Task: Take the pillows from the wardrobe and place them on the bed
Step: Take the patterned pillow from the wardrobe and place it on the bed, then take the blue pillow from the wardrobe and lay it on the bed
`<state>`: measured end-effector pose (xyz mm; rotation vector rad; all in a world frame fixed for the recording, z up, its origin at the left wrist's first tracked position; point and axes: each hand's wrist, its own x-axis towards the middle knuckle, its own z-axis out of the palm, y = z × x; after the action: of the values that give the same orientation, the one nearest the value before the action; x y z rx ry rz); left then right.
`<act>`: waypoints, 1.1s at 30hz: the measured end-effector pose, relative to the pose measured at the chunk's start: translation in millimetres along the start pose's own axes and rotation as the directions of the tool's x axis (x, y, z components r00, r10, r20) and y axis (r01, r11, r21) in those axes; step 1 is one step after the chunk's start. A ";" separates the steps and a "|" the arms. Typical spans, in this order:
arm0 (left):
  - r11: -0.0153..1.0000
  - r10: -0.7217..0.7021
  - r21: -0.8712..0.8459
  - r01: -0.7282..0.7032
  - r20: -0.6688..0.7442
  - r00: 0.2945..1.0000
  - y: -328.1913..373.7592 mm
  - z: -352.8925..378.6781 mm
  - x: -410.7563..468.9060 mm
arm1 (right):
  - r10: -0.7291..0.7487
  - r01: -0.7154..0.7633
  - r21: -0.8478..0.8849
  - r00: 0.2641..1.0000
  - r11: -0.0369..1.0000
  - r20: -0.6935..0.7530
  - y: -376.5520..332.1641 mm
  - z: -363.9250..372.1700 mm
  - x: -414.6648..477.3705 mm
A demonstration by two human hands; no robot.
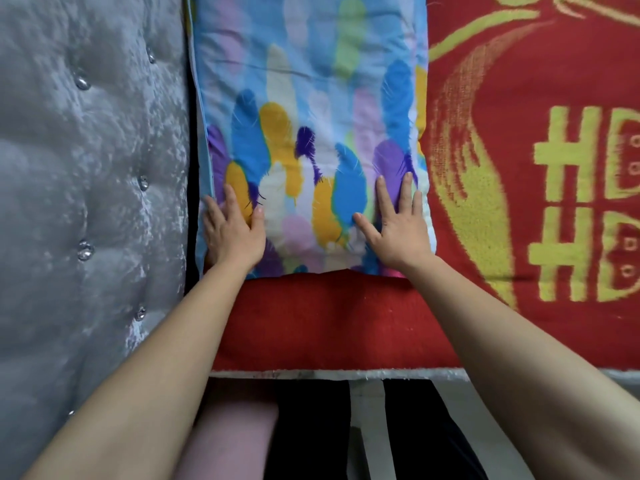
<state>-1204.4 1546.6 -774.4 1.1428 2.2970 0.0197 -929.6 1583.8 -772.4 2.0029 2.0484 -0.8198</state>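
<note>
both hands are pressing flat, fingers spread, on the feather-print pillow (311, 126): left hand (233, 233) at its near left corner, right hand (398, 230) at its near right. the pillow is lying on the red bed cover (332, 317), against the grey tufted headboard (86, 168) at the bed's head edge.

Probably a home bedroom: tufted grey headboard (86, 168), red bedspread (329, 323) (patterned in yellow).
</note>
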 end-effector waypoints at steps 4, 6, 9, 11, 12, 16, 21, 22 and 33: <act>0.977 0.202 0.079 -0.199 -0.028 0.979 17.8 -31.8 -40.9 | -0.097 0.100 -0.107 0.995 0.989 0.033 -0.8 -36.9 -21.3; 0.941 0.319 0.150 -0.305 -0.081 0.944 34.0 -52.4 -68.9 | -0.155 0.142 -0.154 0.985 0.978 -0.076 -1.1 -67.7 -36.1; 0.879 0.450 0.247 -0.408 -0.143 0.881 71.0 -96.4 -106.9 | -0.235 0.197 -0.172 0.943 0.965 -0.236 2.1 -131.3 -56.7; 0.836 0.520 0.313 -0.451 -0.190 0.833 104.6 -136.3 -127.4 | -0.264 0.211 -0.195 0.913 0.958 -0.312 7.6 -184.8 -69.1; 0.826 0.536 0.331 -0.457 -0.205 0.819 119.7 -152.5 -131.7 | -0.269 0.209 -0.201 0.899 0.957 -0.347 9.6 -205.6 -69.4; 0.760 0.644 0.385 -0.523 -0.347 0.682 205.5 -247.5 -180.9 | -0.290 0.192 -0.236 0.806 0.953 -0.516 28.4 -334.1 -100.9; 0.662 0.742 0.493 -0.565 -0.539 0.400 313.2 -351.1 -247.9 | -0.265 0.171 -0.203 0.605 0.964 -0.751 57.4 -480.2 -155.0; 0.639 0.752 0.499 -0.585 -0.567 0.337 333.3 -364.1 -266.2 | -0.253 0.151 -0.203 0.566 0.968 -0.785 68.7 -501.9 -171.3; 0.356 0.884 0.532 -0.768 -0.459 0.092 443.2 -361.8 -375.8 | -0.068 -0.171 -0.142 0.379 0.975 -0.923 189.6 -560.2 -319.1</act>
<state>-882.0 1634.1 -177.0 2.8358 1.7266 0.8936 -574.9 1567.0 -202.0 2.6651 2.2960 0.8297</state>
